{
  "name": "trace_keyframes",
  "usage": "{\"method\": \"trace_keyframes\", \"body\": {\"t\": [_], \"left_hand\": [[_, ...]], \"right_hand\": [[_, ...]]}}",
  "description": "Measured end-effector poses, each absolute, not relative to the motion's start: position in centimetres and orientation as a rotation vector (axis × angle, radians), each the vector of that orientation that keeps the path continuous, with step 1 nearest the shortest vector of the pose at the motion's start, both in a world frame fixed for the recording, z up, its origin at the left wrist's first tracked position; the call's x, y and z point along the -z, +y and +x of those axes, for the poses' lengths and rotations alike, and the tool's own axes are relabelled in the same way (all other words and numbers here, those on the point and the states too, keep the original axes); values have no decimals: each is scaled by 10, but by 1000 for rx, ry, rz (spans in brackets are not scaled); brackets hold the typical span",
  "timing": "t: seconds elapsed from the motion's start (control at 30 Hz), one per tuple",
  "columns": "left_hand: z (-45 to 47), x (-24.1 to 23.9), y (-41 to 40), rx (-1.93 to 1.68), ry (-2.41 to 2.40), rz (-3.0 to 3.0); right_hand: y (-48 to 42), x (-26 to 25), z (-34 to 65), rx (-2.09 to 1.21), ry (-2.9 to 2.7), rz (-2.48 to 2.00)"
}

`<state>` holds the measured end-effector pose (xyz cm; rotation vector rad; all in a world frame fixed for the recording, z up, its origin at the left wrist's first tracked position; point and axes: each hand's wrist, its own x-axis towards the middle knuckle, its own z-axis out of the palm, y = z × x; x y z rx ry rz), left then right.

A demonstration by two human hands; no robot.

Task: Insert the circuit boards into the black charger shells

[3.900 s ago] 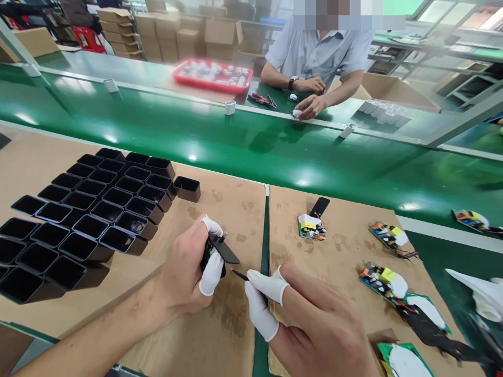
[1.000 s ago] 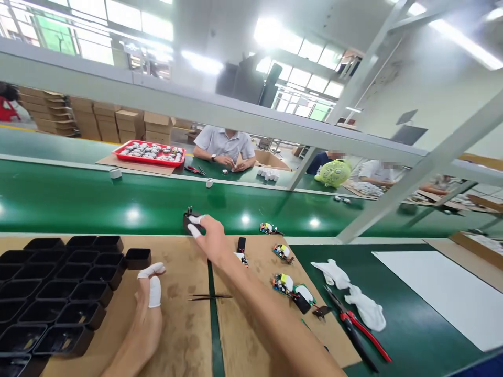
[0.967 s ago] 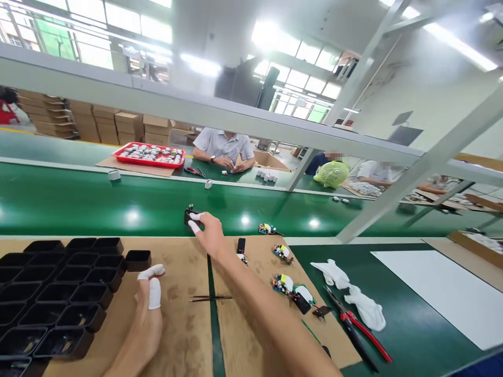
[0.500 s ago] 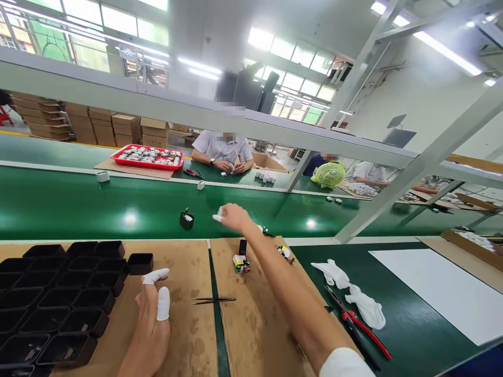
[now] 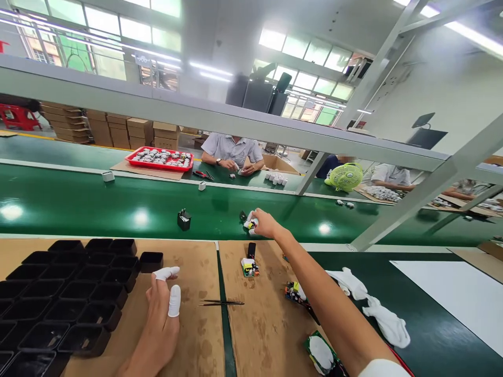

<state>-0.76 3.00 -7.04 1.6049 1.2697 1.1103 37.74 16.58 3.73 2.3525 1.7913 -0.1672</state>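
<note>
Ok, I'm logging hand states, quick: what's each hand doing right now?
Left hand: open, nothing seen in its grip, near a black case.
Right hand: closed on a circuit board at the green belt.

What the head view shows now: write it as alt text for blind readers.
A person's right hand grips a small circuit board at a green surface. The open left hand, holding nothing, is beside rows of black cases; tweezers lie across two cardboard sheets.

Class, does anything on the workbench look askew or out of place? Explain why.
The tweezers straddle the gap between two stained cardboard sheets instead of lying on one, and one black case juts out beyond the rows.
</note>
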Motion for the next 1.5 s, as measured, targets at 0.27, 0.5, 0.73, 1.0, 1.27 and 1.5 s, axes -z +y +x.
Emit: {"method": "trace_keyframes", "body": {"t": [0.27, 0.5, 0.73, 1.0, 1.27, 1.5], "left_hand": [[-14, 85, 37, -1100, 1223, 1709], [-26, 81, 54, -1285, 1428, 2192], [-35, 44, 81, -975, 1955, 2437], [-34, -1, 112, -715, 2043, 2388], [-48, -35, 252, -431, 2056, 2183], [-54, -17, 288, -522, 2139, 1873]], "right_hand": [[195, -8, 362, 268, 1748, 2511], [223, -28, 365, 582, 1890, 2484], [180, -55, 362, 614, 2210, 2587], [7, -50, 319, 1155, 2813, 2430], [-51, 7, 241, 1577, 3168, 2284], [-47, 44, 238, 1488, 3238, 2340]]}}
